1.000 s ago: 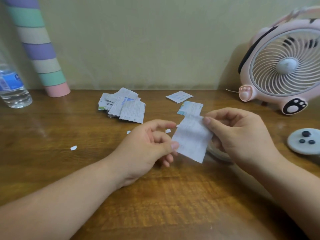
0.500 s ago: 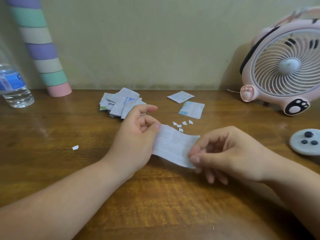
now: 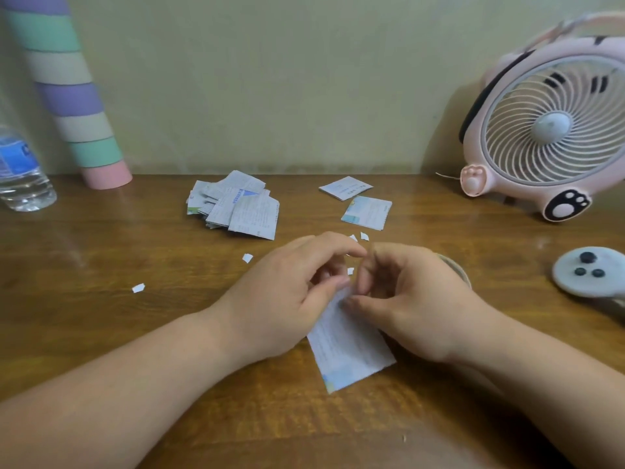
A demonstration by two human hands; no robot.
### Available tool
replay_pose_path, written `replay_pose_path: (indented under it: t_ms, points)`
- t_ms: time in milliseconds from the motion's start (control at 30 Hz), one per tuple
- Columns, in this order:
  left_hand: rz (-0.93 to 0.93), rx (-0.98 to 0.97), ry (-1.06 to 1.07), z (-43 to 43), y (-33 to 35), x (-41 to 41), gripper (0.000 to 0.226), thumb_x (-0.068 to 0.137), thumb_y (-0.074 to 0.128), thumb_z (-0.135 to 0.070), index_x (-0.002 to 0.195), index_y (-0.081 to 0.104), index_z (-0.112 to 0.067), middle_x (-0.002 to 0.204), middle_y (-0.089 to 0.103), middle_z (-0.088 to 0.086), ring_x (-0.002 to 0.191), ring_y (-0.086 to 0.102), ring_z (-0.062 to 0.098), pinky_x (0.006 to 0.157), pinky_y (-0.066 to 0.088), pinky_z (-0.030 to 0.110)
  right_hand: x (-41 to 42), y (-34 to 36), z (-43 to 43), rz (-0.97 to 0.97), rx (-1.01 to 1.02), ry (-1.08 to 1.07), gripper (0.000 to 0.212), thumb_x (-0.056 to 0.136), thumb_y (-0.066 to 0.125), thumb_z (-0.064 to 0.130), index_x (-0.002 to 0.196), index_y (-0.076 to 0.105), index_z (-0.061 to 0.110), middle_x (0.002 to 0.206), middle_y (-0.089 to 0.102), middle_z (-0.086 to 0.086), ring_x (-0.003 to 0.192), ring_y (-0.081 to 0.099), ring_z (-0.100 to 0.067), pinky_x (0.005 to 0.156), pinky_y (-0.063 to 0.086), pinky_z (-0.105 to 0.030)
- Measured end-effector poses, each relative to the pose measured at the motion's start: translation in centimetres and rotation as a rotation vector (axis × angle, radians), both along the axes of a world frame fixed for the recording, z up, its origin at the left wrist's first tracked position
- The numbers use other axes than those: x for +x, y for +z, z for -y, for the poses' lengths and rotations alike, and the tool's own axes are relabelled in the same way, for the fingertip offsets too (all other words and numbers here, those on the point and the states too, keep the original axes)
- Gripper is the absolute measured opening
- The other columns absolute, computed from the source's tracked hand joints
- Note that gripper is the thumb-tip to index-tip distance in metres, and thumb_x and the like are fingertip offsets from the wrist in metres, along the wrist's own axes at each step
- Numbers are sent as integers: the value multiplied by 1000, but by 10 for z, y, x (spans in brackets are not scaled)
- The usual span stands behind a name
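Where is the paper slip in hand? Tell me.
Head view, lower centre: left hand and right hand pinch the paper slip by its top end over the table, on the near side of the paper pile.

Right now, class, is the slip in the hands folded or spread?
Spread: the paper slip shows as one flat sheet below the left hand and right hand, which pinch its hidden top end.

Top end of the paper slip (image 3: 348,350) is hidden where the left hand (image 3: 284,299) and right hand (image 3: 412,306) pinch it, and the print's too blurry to read. A round rim (image 3: 456,269) just past the right hand is mostly covered. The fan (image 3: 548,130) gets cut off at the right edge, the bottle (image 3: 20,174) at the left.
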State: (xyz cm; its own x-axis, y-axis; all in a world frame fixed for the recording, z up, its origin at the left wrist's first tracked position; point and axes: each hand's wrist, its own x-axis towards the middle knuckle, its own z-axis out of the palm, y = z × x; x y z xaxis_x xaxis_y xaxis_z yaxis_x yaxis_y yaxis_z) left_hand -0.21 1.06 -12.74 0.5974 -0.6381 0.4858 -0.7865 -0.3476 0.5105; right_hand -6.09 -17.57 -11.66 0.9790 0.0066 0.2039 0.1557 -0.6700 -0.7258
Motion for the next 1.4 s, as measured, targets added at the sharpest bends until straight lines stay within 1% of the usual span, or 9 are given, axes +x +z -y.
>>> replay_pose_path:
  t_ms: [167, 267, 433, 533, 733, 900, 1000, 1233, 1400]
  points:
    - [-51, -231, 62, 7, 0, -8, 7, 88, 69, -28, 88, 65, -22, 83, 59, -11, 82, 58, 13, 73, 47, 21, 2, 0, -3, -76, -158, -121, 17, 84, 73, 31, 69, 68, 24, 58, 63, 10, 54, 60, -7, 56, 53, -29]
    - [-493, -174, -98, 8, -5, -17, 37, 88, 63, -52, 73, 60, -19, 68, 56, -2, 68, 53, 29, 66, 47, 44, 1, 4, -5, -127, -157, -159, 9, 80, 70, 30, 74, 72, 24, 61, 67, 6, 59, 66, -14, 58, 59, -35]
    - [-474, 70, -169, 10, 3, -18, 54, 90, 38, -68, 77, 62, -22, 76, 62, -5, 74, 59, 7, 75, 52, 33, 0, 11, 2, -116, -281, -113, 11, 79, 64, 31, 77, 74, 27, 70, 70, 9, 67, 64, -6, 64, 56, -29]
    - [-557, 80, -104, 9, 8, -18, 44, 96, 48, -59, 80, 63, -20, 77, 67, -1, 72, 63, 13, 73, 56, 36, 1, 24, 28, -12, -381, -120, 9, 85, 68, 32, 91, 74, 31, 68, 66, 12, 67, 61, 1, 57, 45, -14]
    - [-570, 23, 76, 15, 7, -17, 9, 90, 73, -26, 91, 64, -26, 79, 70, -4, 71, 68, 23, 73, 60, 47, -1, 26, 54, -286, -554, 122, 65, 81, 77, 42, 136, 44, 48, 86, 64, 16, 81, 61, 0, 77, 51, -22]
    - [-767, -100, 116, 15, 6, -15, 35, 86, 79, -24, 116, 61, -29, 98, 70, -5, 67, 73, 24, 75, 62, 39, -1, 16, 45, -72, -265, 241, 69, 90, 72, 13, 145, 39, 38, 79, 63, 7, 76, 62, -14, 73, 50, -24]
    - [-894, -204, 109, 16, 5, -15, 50, 85, 79, -19, 130, 59, -26, 107, 71, -3, 82, 76, 26, 80, 63, 42, -5, 15, 37, -12, -8, 249, 70, 87, 72, 2, 142, 42, 34, 83, 63, -5, 71, 63, -19, 69, 56, -42]
    - [-986, -421, 73, 15, 5, -14, 9, 81, 80, -11, 86, 80, -17, 88, 73, 3, 81, 72, 15, 69, 63, 43, -8, 12, 23, -47, 233, 196, 48, 89, 66, -9, 126, 59, 20, 73, 61, -4, 58, 68, -28, 57, 60, -44]
    - [-1004, -496, 47, 15, 5, -15, 8, 73, 82, -15, 81, 80, -15, 80, 69, 3, 74, 66, 10, 71, 63, 42, -8, 14, 12, -122, 264, 144, 10, 94, 64, 4, 92, 72, 10, 60, 62, -10, 51, 63, -28, 45, 57, -40]
